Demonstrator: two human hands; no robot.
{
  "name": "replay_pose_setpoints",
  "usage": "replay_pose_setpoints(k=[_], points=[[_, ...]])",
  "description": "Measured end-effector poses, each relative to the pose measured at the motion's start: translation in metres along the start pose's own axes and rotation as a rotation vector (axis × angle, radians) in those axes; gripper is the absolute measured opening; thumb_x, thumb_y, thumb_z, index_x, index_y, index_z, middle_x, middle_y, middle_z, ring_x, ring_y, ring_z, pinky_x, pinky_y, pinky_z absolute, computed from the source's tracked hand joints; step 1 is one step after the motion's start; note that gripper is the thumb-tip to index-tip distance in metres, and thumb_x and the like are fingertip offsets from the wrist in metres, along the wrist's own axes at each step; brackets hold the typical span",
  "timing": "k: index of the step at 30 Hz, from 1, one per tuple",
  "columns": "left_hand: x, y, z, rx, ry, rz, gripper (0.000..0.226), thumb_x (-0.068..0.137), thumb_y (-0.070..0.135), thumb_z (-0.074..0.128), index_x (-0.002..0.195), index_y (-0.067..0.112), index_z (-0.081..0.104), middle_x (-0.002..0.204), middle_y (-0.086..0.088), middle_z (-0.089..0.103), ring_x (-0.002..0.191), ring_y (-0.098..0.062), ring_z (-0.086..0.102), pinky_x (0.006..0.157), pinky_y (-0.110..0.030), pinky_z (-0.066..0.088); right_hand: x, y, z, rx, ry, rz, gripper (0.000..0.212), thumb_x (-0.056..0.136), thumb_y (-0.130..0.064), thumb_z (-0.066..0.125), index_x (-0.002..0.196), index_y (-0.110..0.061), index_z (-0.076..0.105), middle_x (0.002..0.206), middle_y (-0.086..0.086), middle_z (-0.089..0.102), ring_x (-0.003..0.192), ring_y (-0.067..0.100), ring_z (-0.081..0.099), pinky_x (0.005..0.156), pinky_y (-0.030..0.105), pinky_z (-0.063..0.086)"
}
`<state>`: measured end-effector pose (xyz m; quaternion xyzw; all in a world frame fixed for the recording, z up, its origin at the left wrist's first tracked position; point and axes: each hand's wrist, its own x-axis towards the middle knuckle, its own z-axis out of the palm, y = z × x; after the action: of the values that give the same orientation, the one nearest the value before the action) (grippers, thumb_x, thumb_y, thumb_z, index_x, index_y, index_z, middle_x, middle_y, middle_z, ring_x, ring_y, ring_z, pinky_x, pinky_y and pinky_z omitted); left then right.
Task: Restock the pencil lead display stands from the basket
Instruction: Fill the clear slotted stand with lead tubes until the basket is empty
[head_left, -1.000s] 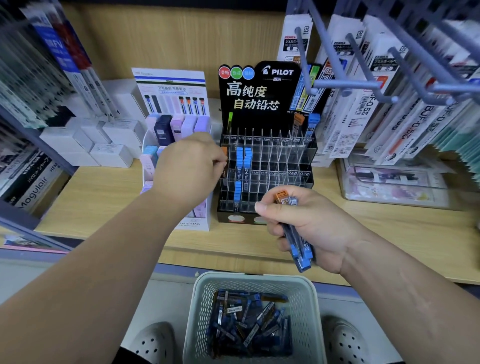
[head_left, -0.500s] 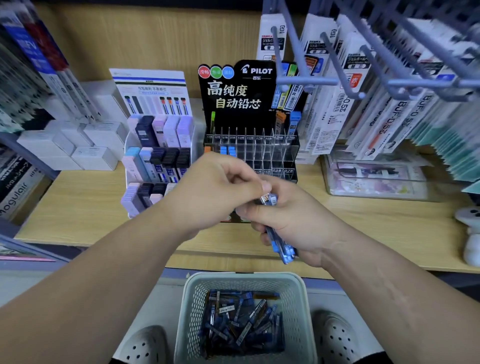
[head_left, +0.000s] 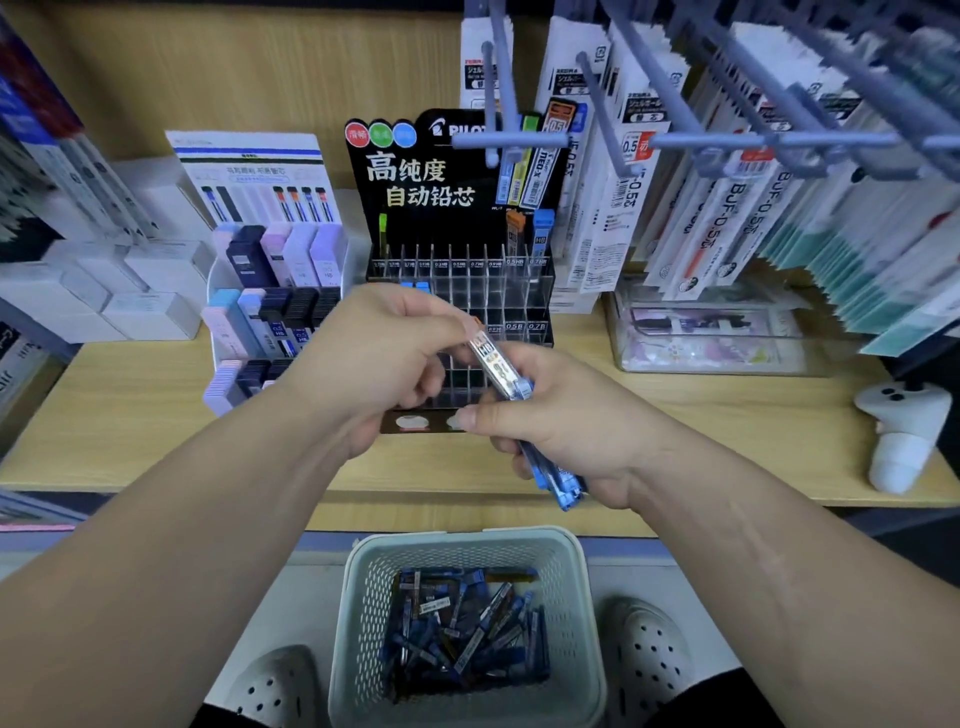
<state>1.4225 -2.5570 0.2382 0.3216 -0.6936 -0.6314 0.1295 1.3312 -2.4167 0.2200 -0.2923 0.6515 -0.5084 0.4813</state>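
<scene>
Left hand (head_left: 374, 358): thumb and fingertips pinched together on the orange-capped upper end of a clear lead case (head_left: 497, 366). Right hand (head_left: 571, 431): fingers curled tight round a bundle of blue lead cases (head_left: 553, 475). The pinched case's lower end lies against the right forefinger, as far as I can tell.

Just beyond both sets of fingers stands the black Pilot display stand (head_left: 447, 182), with most visible slots vacant. Well below the fingers, the basket (head_left: 363, 613) holds loose lead cases (head_left: 462, 623).

Risks noted:
- Drawing the single case may drag its neighbours out if the right grip slackens, and they would drop.
- Slot labels are small, so I judge misfiling by grade possible.
- A knuckle may nudge the light stand.
</scene>
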Motion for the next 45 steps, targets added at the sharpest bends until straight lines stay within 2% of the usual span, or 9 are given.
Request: replay_pose_setpoints(k=[5,11,14,19,25,30,34,41,45], points=[[0.01,0.018,0.007,-0.066,0.206,0.149,0.014,0.092,0.01,0.066,0.081,0.015,0.073,0.07,-0.003,0.07,0.042,-0.012,0.045,0.039,-0.02,0.033,-0.01,0.004,-0.021,0.062,0.079,0.085,0.049,0.087,-0.01,0.077,0.13,-0.026,0.061,0.075,0.005,0.054,0.061,0.014,0.047,0.051,0.029,0.039],[0.032,0.027,0.019,0.13,0.394,0.446,0.011,0.092,0.016,0.07,0.085,0.023,0.071,0.06,0.009,0.063,0.044,-0.004,0.055,0.045,-0.017,0.041,-0.019,0.001,-0.043,0.406,0.097,0.137,0.033,0.09,-0.006,0.071,0.121,-0.019,0.069,0.067,-0.004,0.061,0.052,0.009,0.045,0.04,0.022,0.035],[0.052,0.028,0.018,0.334,0.404,0.499,0.008,0.092,0.02,0.069,0.089,0.027,0.072,0.064,0.014,0.063,0.05,0.001,0.056,0.056,-0.015,0.044,-0.021,0.0,-0.048,0.429,0.093,0.131,0.032,0.091,-0.006,0.069,0.121,-0.017,0.068,0.063,-0.007,0.061,0.051,0.008,0.045,0.039,0.021,0.035],[0.076,0.035,0.023,0.493,0.356,0.513,0.018,0.096,0.027,0.064,0.082,0.038,0.062,0.05,0.012,0.049,0.044,-0.006,0.04,0.046,-0.018,0.034,-0.026,0.0,-0.052,0.422,0.091,0.11,0.033,0.091,-0.006,0.07,0.121,-0.018,0.068,0.061,-0.006,0.057,0.051,0.009,0.045,0.041,0.022,0.035],[0.089,0.038,0.031,0.77,0.334,0.645,0.019,0.1,0.026,0.06,0.112,0.017,0.072,0.064,0.024,0.038,0.05,0.007,0.041,0.053,-0.003,0.032,-0.026,0.002,-0.052,0.399,0.115,0.112,0.032,0.088,-0.008,0.074,0.118,-0.02,0.07,0.062,-0.006,0.059,0.052,0.009,0.047,0.042,0.023,0.037],[0.105,0.022,0.03,0.813,0.301,0.776,0.016,0.093,0.021,0.068,0.106,0.016,0.077,0.083,0.012,0.064,0.071,-0.001,0.054,0.074,-0.003,0.034,-0.023,0.003,-0.051,0.394,0.127,0.112,0.032,0.088,-0.008,0.074,0.117,-0.02,0.071,0.065,-0.005,0.06,0.053,0.01,0.047,0.042,0.023,0.037],[0.114,0.014,0.034,0.84,0.339,0.786,0.014,0.089,0.022,0.072,0.1,0.017,0.079,0.094,0.0,0.071,0.08,-0.018,0.063,0.076,-0.032,0.051,-0.02,0.003,-0.05,0.464,0.151,0.094,0.032,0.089,-0.009,0.072,0.12,-0.019,0.069,0.062,-0.005,0.055,0.052,0.009,0.046,0.041,0.022,0.036],[0.092,0.02,0.035,0.814,0.356,0.722,0.01,0.086,0.028,0.075,0.089,0.019,0.073,0.077,0.005,0.063,0.071,-0.012,0.056,0.069,-0.027,0.049,-0.006,-0.001,-0.048,0.786,0.365,0.013,0.023,0.099,-0.022,0.062,0.118,-0.011,0.068,0.063,-0.002,0.049,0.051,0.01,0.043,0.04,0.021,0.035],[0.031,0.015,0.04,0.534,0.137,0.372,0.024,0.088,0.038,0.072,0.074,0.019,0.07,0.065,0.004,0.065,0.052,-0.001,0.05,0.05,-0.012,0.037,-0.001,0.0,-0.041,0.829,0.44,-0.01,0.018,0.103,-0.019,0.057,0.114,-0.012,0.069,0.063,-0.001,0.05,0.053,0.011,0.045,0.042,0.022,0.037]])
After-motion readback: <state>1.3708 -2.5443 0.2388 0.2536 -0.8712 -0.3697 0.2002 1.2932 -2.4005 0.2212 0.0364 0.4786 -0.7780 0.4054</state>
